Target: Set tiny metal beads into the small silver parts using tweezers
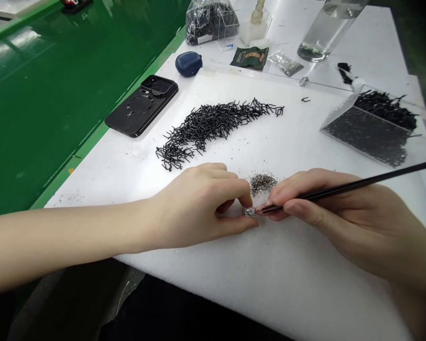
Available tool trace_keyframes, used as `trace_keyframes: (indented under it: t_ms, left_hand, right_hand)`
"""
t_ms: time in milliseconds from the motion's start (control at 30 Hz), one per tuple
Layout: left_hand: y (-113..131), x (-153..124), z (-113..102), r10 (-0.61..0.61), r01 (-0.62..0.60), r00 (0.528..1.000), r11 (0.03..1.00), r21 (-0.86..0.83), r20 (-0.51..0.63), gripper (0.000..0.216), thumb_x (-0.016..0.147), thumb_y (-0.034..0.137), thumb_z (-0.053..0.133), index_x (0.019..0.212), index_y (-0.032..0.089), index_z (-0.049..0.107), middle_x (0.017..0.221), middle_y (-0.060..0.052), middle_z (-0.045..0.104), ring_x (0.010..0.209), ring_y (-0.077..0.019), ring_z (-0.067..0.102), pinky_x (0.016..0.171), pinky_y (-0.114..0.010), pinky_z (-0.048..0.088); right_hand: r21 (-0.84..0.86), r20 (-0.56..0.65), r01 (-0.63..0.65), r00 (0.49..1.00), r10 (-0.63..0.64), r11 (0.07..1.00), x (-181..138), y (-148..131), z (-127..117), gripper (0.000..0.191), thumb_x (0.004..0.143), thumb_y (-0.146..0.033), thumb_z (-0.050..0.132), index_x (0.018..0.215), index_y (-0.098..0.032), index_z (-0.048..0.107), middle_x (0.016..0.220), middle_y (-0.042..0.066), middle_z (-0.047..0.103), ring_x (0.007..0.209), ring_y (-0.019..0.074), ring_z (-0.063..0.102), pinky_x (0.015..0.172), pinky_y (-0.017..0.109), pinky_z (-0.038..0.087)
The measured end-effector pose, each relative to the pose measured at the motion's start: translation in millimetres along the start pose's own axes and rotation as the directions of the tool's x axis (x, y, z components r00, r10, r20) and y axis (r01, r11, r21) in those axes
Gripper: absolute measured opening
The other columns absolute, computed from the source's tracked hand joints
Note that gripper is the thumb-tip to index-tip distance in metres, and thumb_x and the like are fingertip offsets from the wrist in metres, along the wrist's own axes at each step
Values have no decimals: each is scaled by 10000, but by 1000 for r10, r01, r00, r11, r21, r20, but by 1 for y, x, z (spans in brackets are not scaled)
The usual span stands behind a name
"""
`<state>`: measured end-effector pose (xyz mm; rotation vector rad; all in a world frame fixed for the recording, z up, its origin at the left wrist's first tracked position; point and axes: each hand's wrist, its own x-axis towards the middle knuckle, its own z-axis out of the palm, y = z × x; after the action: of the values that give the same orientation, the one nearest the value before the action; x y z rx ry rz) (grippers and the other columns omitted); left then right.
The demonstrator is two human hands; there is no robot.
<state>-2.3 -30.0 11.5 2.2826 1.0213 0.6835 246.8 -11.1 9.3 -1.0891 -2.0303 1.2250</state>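
Observation:
My left hand (202,203) rests on a white foam pad (270,265) and pinches a small clear part (249,211) between thumb and forefinger. My right hand (344,213) grips a long thin black tool (348,188) like a pen, its tip touching the clear part. Just behind the fingertips lies a small heap of tiny dark specks (262,182). Farther back on the pad a long curved pile of small black metal clips (213,125) is spread out.
A black phone (142,105) and a dark blue case (188,63) lie at the left by a green conveyor (57,85). A clear tray of black clips (379,123) stands at right. Bags, a green packet (250,57) and a clear water bottle (323,33) sit behind.

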Motion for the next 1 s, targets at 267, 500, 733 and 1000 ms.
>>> trace_keyframes:
  t_ms: [267, 500, 733, 1000]
  left_hand:
    - [-2, 1, 1, 11, -11, 1000, 1000, 8, -1, 102, 868, 175, 823, 881, 88, 770, 630, 44, 592, 643, -84, 534, 618, -205, 427]
    - [-1, 0, 0, 2, -3, 1000, 1000, 9, 6, 89, 864, 169, 822, 885, 97, 775, 634, 46, 585, 642, -88, 524, 614, -207, 426]
    - [-3, 2, -1, 12, -12, 1000, 1000, 10, 7, 86, 870, 168, 814, 886, 94, 773, 636, 44, 587, 639, -89, 527, 617, -211, 429]
    - [-1, 0, 1, 7, -8, 1000, 1000, 11, 17, 86, 874, 181, 810, 881, 108, 766, 637, 50, 581, 640, -88, 531, 616, -206, 427]
  right_hand:
    - [10, 1, 9, 1000, -9, 1000, -1, 1, 0, 33, 971, -394, 746, 970, -379, 775, 956, -77, 820, 852, 115, 793, 633, 134, 600]
    - [4, -4, 8, 1000, -8, 1000, -1, 1, 1, 28, 963, -399, 757, 967, -392, 783, 970, -83, 821, 869, 118, 791, 617, 137, 586]
    - [50, 35, -15, 999, 13, 999, 0, 3, -1, 95, 974, -326, 741, 1000, -408, 780, 970, -103, 815, 884, 93, 783, 695, 110, 598]
    - [55, 18, -19, 1000, 18, 998, 1, 2, 2, 63, 971, -343, 747, 972, -383, 796, 962, -83, 820, 856, 100, 784, 680, 119, 604]
